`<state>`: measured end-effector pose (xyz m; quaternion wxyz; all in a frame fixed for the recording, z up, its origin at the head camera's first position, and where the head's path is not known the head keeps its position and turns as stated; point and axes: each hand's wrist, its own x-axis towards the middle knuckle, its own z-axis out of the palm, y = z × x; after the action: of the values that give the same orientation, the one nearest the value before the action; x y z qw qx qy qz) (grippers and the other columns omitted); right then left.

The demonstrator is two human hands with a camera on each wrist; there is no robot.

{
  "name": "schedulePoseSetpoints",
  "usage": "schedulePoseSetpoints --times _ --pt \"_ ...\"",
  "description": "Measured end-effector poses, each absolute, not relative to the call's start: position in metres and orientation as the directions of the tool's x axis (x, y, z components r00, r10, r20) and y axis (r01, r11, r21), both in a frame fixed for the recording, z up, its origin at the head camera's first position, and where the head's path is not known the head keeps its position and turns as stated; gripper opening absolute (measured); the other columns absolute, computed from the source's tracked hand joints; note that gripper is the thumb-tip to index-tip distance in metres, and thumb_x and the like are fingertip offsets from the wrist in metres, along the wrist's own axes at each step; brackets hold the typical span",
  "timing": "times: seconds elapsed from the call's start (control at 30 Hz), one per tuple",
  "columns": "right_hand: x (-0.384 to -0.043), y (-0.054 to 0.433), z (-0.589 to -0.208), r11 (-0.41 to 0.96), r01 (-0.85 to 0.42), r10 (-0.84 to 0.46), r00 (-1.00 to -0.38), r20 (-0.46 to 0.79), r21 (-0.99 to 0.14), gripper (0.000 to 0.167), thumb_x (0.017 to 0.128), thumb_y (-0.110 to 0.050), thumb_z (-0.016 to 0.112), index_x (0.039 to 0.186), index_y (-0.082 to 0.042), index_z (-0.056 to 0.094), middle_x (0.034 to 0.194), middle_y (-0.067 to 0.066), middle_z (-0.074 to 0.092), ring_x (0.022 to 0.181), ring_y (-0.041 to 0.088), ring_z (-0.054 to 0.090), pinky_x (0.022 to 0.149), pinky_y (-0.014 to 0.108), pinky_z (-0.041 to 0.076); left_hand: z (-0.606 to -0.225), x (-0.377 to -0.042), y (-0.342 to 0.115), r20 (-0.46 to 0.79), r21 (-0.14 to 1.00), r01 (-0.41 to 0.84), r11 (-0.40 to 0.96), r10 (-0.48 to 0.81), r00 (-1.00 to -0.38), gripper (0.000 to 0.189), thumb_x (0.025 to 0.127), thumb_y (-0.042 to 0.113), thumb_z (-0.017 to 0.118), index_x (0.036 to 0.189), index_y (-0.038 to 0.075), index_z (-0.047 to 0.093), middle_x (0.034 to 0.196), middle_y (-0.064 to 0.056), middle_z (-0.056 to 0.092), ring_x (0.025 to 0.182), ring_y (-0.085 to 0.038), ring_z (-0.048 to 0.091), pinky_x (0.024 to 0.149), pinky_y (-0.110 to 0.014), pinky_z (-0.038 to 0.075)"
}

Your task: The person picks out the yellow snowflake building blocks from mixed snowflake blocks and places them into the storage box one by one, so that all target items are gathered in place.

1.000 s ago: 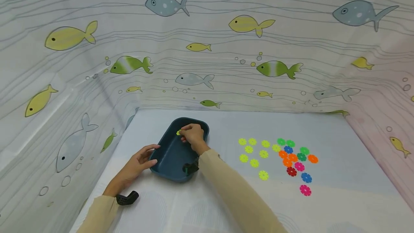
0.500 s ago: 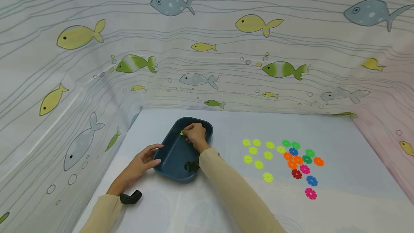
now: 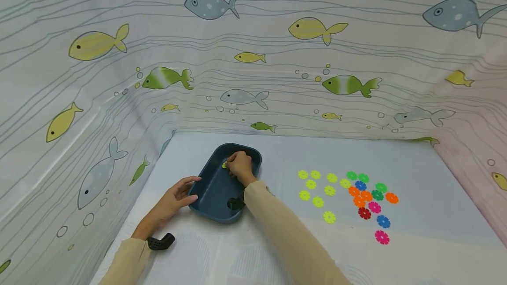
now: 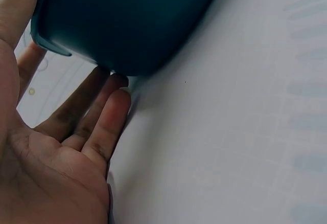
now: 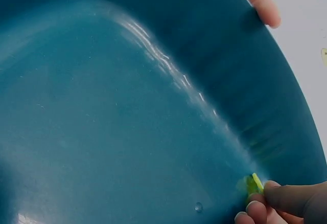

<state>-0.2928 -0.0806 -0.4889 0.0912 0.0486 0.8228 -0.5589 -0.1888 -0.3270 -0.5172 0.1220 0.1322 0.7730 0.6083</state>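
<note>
Left hand [image 3: 174, 196], thumb and fingers spread, rests against the dark blue tray [image 3: 210, 192] at its rim, about nine o'clock. Right hand [image 3: 240, 165] pinches a yellow-green notched disc [image 5: 257, 182] inside, near the wall toward twelve. Toward three, a stretch of white tabletop [image 3: 277, 162] separates the tray's edge from loose yellow discs [image 3: 311, 184].

Soft light, glare inside tray [image 5: 127, 116]
</note>
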Motion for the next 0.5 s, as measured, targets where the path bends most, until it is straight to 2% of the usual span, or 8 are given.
schedulePoseSetpoints --times 0.27,0.5 --pt "-0.2920 -0.0795 -0.4897 0.366 0.149 -0.026 -0.985 -0.170 -0.919 0.005 0.094 -0.002 0.071 0.093 -0.001 0.076 0.076 0.006 0.066 0.052 0.016 0.062 0.046 0.027 0.053 -0.5189 -0.1882 -0.3264 -0.028 0.972 0.056 0.230 0.348 -0.937 0.055 0.102 0.011 0.066 0.152 0.013 0.045 0.160 -0.016 0.036 0.133 -0.003 0.045 0.100 -0.020 0.045" --pt "-0.2886 -0.0779 -0.4882 0.253 0.123 -0.093 -0.984 -0.151 -0.960 0.010 0.098 -0.004 0.067 0.104 0.000 0.075 0.081 0.009 0.070 0.061 0.020 0.067 0.056 0.032 0.058 -0.5235 -0.1901 -0.3285 -0.013 0.976 0.069 0.206 0.370 -0.929 0.055 0.103 0.009 0.064 0.153 0.012 0.044 0.159 -0.016 0.037 0.133 -0.005 0.048 0.099 -0.022 0.047"
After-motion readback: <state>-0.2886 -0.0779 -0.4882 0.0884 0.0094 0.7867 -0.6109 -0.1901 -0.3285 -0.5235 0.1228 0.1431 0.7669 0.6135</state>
